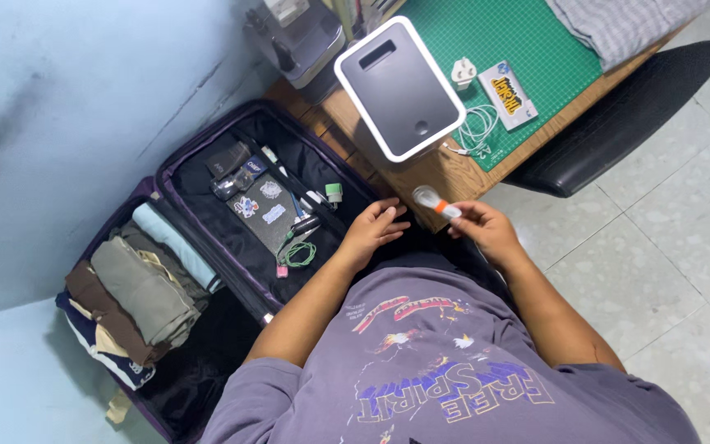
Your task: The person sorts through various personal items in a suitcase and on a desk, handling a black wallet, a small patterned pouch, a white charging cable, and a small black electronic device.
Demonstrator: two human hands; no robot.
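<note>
My right hand (486, 230) pinches a small coiled white cable with an orange band (435, 201) near the front edge of the wooden desk (421, 177). My left hand (375, 230) hovers beside it with fingers spread and nothing in it, over the rim of an open dark purple suitcase (176, 160) on the floor. The suitcase's right half holds a dark flat case with stickers (260, 215), a green coiled cable (299, 253) and small gadgets. Its left half holds folded clothes (137, 288).
On the desk lie a grey tablet-like device with a white rim (398, 86), a green cutting mat (519, 49), a white plug (463, 71), a white cable (478, 127), a small card pack (508, 94) and folded grey cloth (618, 25). A black chair (626, 115) stands right.
</note>
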